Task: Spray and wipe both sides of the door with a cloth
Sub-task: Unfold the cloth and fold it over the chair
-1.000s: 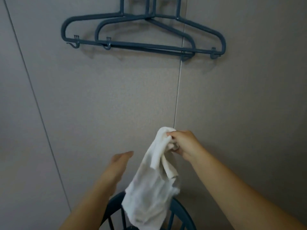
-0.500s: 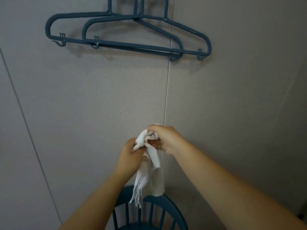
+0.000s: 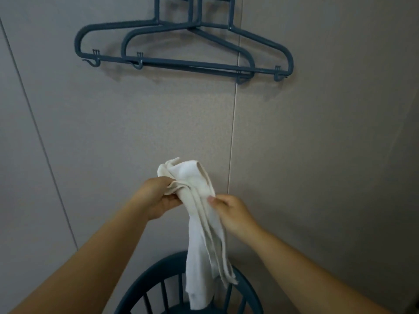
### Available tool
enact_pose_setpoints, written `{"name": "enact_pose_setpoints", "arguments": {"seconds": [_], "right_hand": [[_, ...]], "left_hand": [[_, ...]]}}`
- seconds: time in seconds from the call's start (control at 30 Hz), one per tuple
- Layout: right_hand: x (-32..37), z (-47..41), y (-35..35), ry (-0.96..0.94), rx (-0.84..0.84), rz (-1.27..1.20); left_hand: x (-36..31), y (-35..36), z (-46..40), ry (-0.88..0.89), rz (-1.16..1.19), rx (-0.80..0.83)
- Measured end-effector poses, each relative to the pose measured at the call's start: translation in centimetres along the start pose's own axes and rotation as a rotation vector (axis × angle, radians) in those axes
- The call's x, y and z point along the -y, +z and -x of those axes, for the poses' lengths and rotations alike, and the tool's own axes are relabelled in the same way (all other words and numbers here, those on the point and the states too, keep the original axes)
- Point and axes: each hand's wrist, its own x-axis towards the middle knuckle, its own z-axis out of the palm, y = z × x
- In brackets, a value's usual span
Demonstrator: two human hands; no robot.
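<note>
Grey speckled door panel (image 3: 158, 123) fills your view, with blue plastic hangers (image 3: 186, 62) hooked high on it. Your white cotton cloth (image 3: 204, 234) hangs in front of it, long axis vertical, its tail over a dark blue slatted basket (image 3: 158, 288). Your left hand (image 3: 156, 198) grasps the bunched top; your right hand (image 3: 231, 214) pinches the strip just below, nearer the panel seam.

This looks like a home, perhaps a laundry or utility corner. Two dark blue plastic clothes hangers (image 3: 183, 51) hang against plain grey-beige wall panels (image 3: 136, 123) with thin vertical seams, and a dark blue slatted laundry basket (image 3: 158, 288) stands below them.
</note>
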Motion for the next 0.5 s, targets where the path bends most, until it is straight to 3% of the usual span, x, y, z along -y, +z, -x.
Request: {"name": "enact_pose_setpoints", "arguments": {"seconds": [0.17,0.37,0.43,0.5], "right_hand": [[1.4,-1.5,-1.9,0.081,-0.009,-0.128],[1.7,-3.5,-5.2,0.25,-0.095,-0.42],[1.7,-3.8,-5.5,0.241,-0.066,-0.406],[1.7,-3.6,-5.7,0.165,-0.017,-0.172]], "left_hand": [[-0.5,-2.8,0.1,-0.115,-0.182,-0.001],[0.3,-6.1,-0.7,-0.084,-0.422,-0.131],[0.8,-6.9,-1.2,-0.018,-0.592,-0.185],[1.4,-7.4,-1.7,0.059,-0.675,-0.228]]}}
